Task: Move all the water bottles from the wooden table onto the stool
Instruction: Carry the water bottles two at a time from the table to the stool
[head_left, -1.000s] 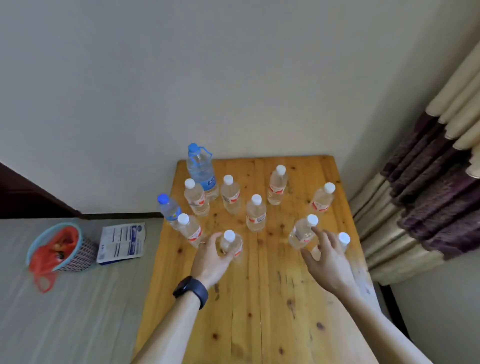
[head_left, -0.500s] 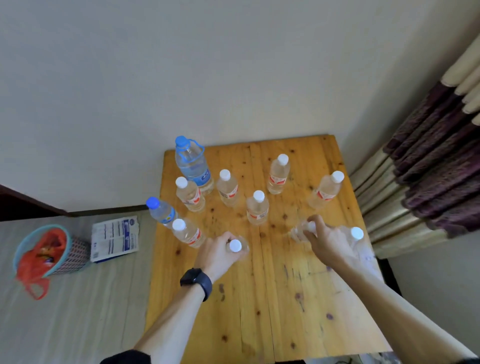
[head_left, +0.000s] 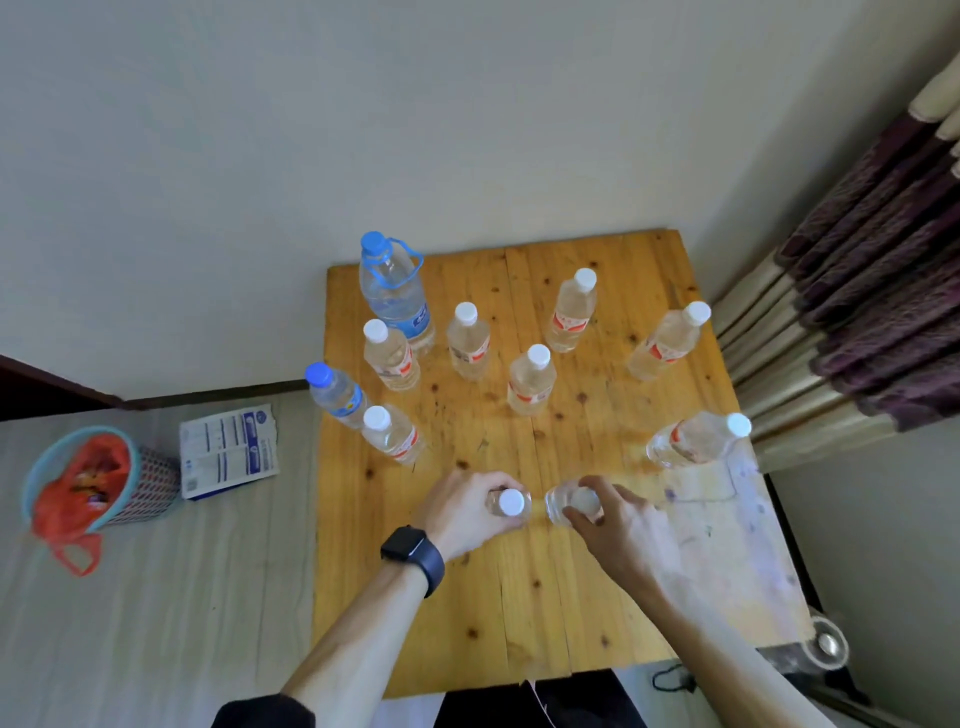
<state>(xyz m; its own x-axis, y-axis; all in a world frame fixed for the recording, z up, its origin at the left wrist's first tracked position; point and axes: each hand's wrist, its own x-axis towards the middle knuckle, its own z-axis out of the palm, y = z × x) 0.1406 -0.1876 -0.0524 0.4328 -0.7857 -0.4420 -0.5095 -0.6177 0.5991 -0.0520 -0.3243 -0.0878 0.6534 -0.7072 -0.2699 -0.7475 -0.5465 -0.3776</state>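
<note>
Several clear water bottles stand on the wooden table (head_left: 519, 597). My left hand (head_left: 462, 512), with a black watch on the wrist, grips a small white-capped bottle (head_left: 510, 502) lifted over the table's middle. My right hand (head_left: 618, 525) holds a second small bottle (head_left: 563, 503) right beside it. Still on the table are a large blue-capped bottle (head_left: 395, 291) at the back left, a small blue-capped bottle (head_left: 335, 392) at the left edge, and white-capped bottles such as one at the right edge (head_left: 696, 441). No stool is in view.
A striped curtain (head_left: 857, 291) hangs right of the table. On the floor to the left sit a small basket with a red bag (head_left: 88, 488) and a white printed packet (head_left: 228, 449). A wall stands close behind the table.
My right hand has closed on its bottle and carried it left and nearer to me. My left hand has lifted its bottle. The two bottles now sit side by side.
</note>
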